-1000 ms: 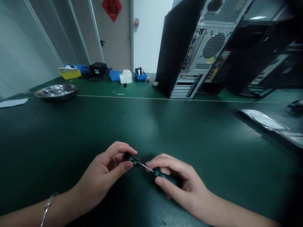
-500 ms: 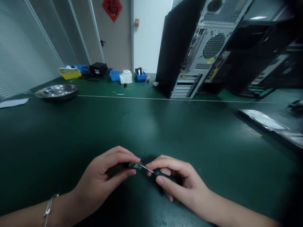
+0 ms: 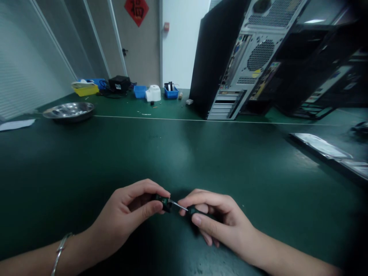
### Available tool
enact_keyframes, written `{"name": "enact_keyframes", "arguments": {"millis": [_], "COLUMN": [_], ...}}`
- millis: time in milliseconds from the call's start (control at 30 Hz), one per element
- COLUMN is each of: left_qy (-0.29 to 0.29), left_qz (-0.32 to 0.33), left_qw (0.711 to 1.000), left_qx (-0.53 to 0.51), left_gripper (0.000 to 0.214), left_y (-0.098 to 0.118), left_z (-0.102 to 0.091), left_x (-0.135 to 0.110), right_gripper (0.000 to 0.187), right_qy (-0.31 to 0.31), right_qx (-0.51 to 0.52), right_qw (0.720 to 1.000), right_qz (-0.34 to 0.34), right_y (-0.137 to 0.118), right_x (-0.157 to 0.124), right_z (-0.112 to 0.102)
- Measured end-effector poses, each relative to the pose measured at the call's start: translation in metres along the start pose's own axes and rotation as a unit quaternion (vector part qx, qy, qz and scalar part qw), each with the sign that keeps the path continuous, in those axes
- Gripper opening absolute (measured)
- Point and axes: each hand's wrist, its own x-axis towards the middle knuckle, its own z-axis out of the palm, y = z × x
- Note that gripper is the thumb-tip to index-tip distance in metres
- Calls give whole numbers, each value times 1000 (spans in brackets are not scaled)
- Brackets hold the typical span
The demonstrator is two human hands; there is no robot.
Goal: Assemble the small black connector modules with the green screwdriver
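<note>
Between the thumb and fingers of my left hand (image 3: 132, 211) is a small part with a green circuit board (image 3: 164, 201) and a dark casing. Its left end is hidden by my fingers. My right hand (image 3: 218, 218) is wrapped round the dark handle of a screwdriver (image 3: 179, 206). The thin metal shaft points left, and its tip meets the upper right edge of the board. Both hands are just above the green table (image 3: 178, 161), near its front.
A black computer tower (image 3: 218, 57) stands at the back right. A shallow metal bowl (image 3: 69, 111) lies at the left. Small blue bins (image 3: 140, 91), a white plastic piece (image 3: 153, 93) and a black adapter (image 3: 119, 83) line the back. A flat tray-like object (image 3: 322, 147) lies at the right.
My left hand has turned the small part, so its right end now tilts downward and more of its dark side shows. The screwdriver tip has stayed against it; my right hand has barely moved.
</note>
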Motion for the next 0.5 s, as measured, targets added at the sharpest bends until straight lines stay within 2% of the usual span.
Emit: {"name": "enact_keyframes", "arguments": {"millis": [100,200,267,333,500], "left_qy": [2,-74,-133,-167,-184], "left_qz": [0,22,48,68,94], "left_qw": [1000,990,974,958,937], "left_qx": [28,115,177,225,282], "left_gripper": [15,17,19,22,25], "left_y": [-3,-4,-2,-1,-1], "left_z": [-2,-2,0,2,6], "left_x": [1,1,0,-1,-1], "right_gripper": [22,24,23,23,23], "right_qy": [28,42,43,43,44], "right_qx": [0,1,-2,-6,-20], "right_qw": [1000,999,999,999,999], "right_qz": [3,7,7,11,15], "right_y": [5,7,6,4,2], "right_x": [-1,-2,-1,-1,0], "right_z": [0,1,1,2,3]}}
